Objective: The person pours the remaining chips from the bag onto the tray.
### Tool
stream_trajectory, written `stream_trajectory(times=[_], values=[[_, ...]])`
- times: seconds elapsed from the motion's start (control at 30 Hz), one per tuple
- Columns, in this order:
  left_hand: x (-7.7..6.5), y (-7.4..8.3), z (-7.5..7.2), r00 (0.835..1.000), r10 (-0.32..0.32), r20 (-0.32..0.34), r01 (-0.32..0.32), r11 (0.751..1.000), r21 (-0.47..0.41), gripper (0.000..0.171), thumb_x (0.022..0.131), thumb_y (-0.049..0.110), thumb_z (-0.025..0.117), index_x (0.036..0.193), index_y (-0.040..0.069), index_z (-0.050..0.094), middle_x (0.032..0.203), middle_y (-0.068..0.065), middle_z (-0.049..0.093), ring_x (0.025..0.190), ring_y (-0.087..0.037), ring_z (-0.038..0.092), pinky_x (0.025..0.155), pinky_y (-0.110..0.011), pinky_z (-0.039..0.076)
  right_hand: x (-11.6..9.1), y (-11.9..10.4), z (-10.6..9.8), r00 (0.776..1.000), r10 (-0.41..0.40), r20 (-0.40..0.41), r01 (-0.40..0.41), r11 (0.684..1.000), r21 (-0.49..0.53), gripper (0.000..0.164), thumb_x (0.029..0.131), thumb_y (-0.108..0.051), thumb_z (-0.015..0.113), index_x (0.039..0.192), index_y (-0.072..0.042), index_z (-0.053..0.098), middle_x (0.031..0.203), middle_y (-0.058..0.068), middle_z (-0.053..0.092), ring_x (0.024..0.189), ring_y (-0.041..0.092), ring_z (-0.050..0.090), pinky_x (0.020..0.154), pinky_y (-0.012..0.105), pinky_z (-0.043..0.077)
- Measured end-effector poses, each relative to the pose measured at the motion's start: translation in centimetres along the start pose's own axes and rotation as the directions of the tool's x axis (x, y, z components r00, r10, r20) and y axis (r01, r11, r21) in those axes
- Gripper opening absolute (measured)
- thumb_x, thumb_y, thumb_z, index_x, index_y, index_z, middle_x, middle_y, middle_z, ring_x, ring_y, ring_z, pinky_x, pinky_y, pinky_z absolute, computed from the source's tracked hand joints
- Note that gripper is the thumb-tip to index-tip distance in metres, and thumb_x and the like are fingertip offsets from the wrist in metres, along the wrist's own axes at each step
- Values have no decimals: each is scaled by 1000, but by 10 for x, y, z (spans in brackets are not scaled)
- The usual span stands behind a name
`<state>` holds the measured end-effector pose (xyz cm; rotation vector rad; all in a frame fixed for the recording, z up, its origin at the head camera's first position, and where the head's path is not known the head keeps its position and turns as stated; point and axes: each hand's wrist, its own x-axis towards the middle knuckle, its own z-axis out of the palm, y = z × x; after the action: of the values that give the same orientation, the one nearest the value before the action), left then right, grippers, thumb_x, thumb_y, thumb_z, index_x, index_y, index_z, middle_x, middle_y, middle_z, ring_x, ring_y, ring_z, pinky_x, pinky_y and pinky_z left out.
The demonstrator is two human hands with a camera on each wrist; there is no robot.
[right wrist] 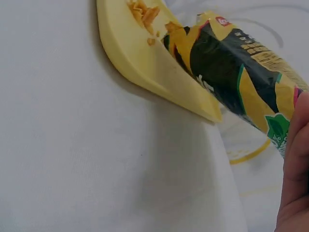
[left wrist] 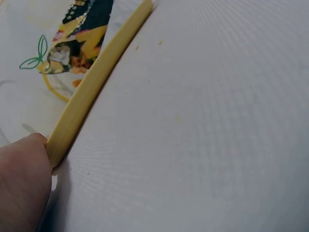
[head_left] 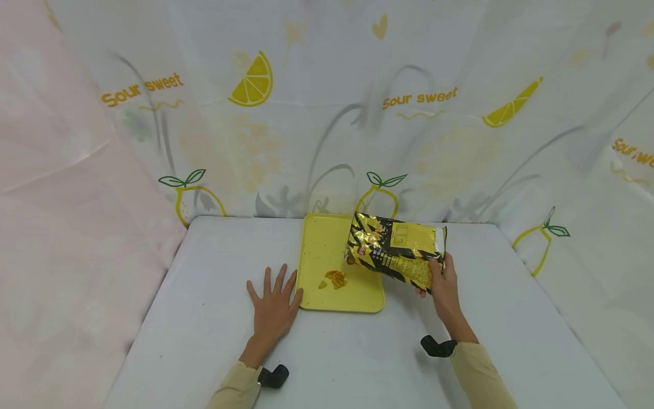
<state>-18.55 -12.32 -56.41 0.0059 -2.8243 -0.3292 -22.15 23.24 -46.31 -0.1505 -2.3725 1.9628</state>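
Note:
A yellow tray (head_left: 319,238) lies on the white table, with a small heap of orange snack pieces (head_left: 334,278) in its near half. My right hand (head_left: 443,281) grips the bottom end of a gold-and-black snack bag (head_left: 395,248), tipped on its side with its open mouth over the tray's right edge. In the right wrist view the bag (right wrist: 231,72) leans over the tray rim (right wrist: 159,77). My left hand (head_left: 273,304) lies flat on the table, fingers spread, its thumb touching the tray's left front corner (left wrist: 65,133).
A white table (head_left: 204,341) fills the foreground, with its left edge near a pink cloth. A lemon-print curtain (head_left: 327,113) hangs close behind the tray and along the right side. A few crumbs (left wrist: 159,42) lie on the table left of the tray.

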Motion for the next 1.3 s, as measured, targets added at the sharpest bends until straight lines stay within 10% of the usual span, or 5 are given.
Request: stream_trajectory(times=[1.3], values=[[-1, 1, 0, 1000, -4, 13, 4, 1000, -17, 54, 90, 55, 32, 140, 32, 30, 151, 3, 25, 142, -32, 11, 104, -68, -4, -4, 5, 2, 994, 102, 49, -112, 944, 312, 38, 96, -40, 32, 131, -27, 25, 77, -7, 61, 41, 7, 50, 36, 20, 40]])
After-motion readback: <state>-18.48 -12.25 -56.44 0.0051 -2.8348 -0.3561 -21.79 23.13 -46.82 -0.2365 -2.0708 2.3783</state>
